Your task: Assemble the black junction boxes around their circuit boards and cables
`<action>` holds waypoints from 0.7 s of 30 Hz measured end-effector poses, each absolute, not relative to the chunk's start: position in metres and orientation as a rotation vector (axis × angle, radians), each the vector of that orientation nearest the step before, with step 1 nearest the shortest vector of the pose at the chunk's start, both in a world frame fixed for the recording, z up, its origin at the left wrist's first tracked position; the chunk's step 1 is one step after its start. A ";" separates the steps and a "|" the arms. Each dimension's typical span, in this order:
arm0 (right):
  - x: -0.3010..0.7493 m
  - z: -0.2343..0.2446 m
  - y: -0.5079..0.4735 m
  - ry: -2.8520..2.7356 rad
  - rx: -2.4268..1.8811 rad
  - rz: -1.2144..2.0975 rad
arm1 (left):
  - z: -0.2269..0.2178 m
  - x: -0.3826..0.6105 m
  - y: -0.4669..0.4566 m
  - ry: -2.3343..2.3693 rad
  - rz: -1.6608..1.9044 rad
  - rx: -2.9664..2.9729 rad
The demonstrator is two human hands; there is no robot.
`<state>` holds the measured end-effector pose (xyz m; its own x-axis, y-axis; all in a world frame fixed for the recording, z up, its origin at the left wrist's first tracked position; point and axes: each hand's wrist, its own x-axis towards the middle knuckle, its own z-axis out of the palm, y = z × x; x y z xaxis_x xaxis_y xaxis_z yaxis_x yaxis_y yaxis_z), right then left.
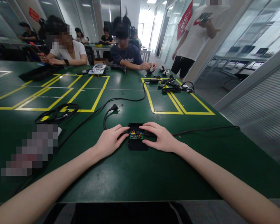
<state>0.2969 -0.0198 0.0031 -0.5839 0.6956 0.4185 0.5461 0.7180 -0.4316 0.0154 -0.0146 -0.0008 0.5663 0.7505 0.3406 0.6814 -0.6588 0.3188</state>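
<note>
In front of me on the green table lies an opened power adapter. Its black case halves (138,145) are spread apart, with a small green circuit board (133,136) bearing copper-ringed coils between them. My left hand (110,140) grips the adapter's left end, thumb and index finger at the board's edge. From the right, my right hand (162,137) holds the other end, its fingers at the upper case half and its thumb by the lower one. A black cable (205,128) runs off to the right from under that hand. The left cable ends in a plug (114,107).
A coiled black cable (57,113) and a blurred-out object (35,149) lie to the left. Several black adapters and cables (170,85) are at the back right, among yellow tape outlines. A white device (98,69) stands at the far edge, where co-workers sit; another person stands at right.
</note>
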 end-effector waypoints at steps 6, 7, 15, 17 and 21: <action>0.295 -0.002 -0.015 -2.376 -0.923 0.281 | -0.003 0.017 -0.014 1.278 0.647 2.652; 0.294 -0.002 -0.015 -2.370 -0.927 0.265 | -0.003 0.018 -0.013 1.284 0.647 2.645; 0.292 -0.004 -0.016 -2.374 -0.965 0.205 | -0.004 0.018 -0.013 1.294 0.670 2.633; 0.293 -0.001 -0.017 -2.348 -0.973 0.213 | -0.003 0.017 -0.012 1.292 0.679 2.638; 0.301 0.008 -0.015 -2.304 -1.045 0.251 | 0.000 0.016 -0.011 1.270 0.745 2.622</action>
<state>0.3010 -0.0147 0.0075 -0.5172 0.7358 0.4372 0.6242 0.6737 -0.3956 0.0161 -0.0108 0.0002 0.5228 0.7664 0.3731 0.6998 -0.6359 0.3256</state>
